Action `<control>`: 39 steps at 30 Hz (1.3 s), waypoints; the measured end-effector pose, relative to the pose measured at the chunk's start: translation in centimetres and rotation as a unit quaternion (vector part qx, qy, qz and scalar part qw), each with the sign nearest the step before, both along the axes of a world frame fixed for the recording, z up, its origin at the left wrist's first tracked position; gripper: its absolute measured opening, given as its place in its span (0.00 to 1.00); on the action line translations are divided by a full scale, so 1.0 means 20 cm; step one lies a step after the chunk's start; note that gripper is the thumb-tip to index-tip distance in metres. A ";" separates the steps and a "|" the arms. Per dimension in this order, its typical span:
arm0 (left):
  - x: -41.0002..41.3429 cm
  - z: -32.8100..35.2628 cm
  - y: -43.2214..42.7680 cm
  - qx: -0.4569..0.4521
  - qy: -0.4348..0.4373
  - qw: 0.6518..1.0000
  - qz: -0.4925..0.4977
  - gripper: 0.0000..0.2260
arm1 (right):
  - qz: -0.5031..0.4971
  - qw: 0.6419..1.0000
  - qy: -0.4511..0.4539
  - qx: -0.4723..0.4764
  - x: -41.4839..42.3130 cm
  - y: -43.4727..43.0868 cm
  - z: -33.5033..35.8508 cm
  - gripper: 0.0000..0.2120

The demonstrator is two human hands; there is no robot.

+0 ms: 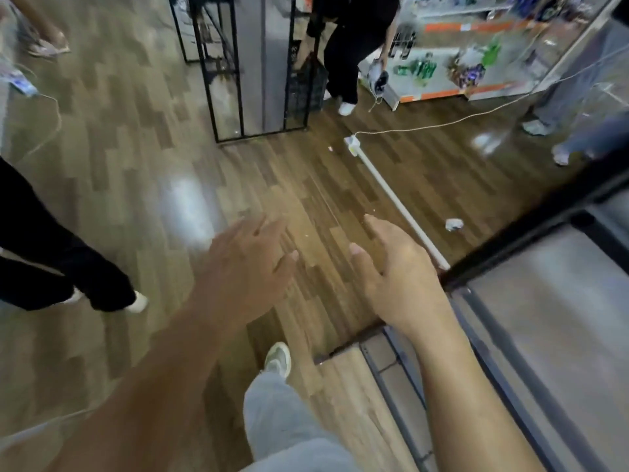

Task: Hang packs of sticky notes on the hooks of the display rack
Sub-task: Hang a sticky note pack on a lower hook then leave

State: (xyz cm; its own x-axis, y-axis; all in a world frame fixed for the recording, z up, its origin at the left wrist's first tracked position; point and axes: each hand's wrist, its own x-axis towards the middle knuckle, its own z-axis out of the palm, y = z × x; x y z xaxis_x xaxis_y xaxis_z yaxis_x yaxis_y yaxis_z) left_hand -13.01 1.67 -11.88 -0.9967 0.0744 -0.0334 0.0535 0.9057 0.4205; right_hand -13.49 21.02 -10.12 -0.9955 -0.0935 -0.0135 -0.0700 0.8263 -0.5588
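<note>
Both hands are held out, palms down, above a wooden plank floor (136, 148), and nothing is gripped by either. The left hand (252, 264) is blurred, with its fingers stretched forward and lying close together. The right hand (394, 270) is seen more sharply, with its fingers loosely spread and its thumb set apart.

A white floor strip (398, 206) is taken here as the landmark. The right hand is placed just left of the strip's near end, and the left hand further left of it. A white cable (459, 119) is led away from the strip's far end toward the right. A crumpled scrap of paper (454, 224) lies just right of the strip. A black metal frame (531, 216) with grey panels is set to the right of the strip, almost meeting its near end. Whether this is the display rack cannot be told, and no hooks can be made out on it. Where the packs of sticky notes are cannot be told from this view.

Beyond the strip's far end and to its left, a second black-framed stand (238, 80) is seen, with a person in black clothes (343, 63) beside it. A white and orange shelf unit (476, 90) filled with blurred goods stands beyond the strip to the right. Nearer than the strip, the wearer's grey trouser leg (275, 413) and pale shoe (278, 357) are seen.
</note>
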 end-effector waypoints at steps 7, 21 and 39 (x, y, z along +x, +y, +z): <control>-0.85 0.07 -0.24 0.007 0.002 1.000 0.011 0.22 | -0.057 0.998 -0.012 0.010 -0.89 -0.22 0.01 0.26; -2.44 0.05 -1.19 0.024 0.028 0.995 0.087 0.27 | 0.017 0.999 0.034 0.038 -2.62 -1.19 0.05 0.27; -4.40 0.20 -2.55 0.018 0.026 0.983 0.182 0.26 | 0.131 0.987 0.087 -0.031 -4.68 -2.58 0.16 0.26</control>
State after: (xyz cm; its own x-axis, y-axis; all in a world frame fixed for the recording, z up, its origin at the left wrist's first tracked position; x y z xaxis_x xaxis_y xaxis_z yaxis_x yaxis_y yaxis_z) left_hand -101.00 -49.33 -7.79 -0.9579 -0.2867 0.0153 -0.2481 0.8534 0.4585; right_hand -107.18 -30.68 -6.84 -0.9236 -0.3436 0.1699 -0.3766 0.7313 -0.5686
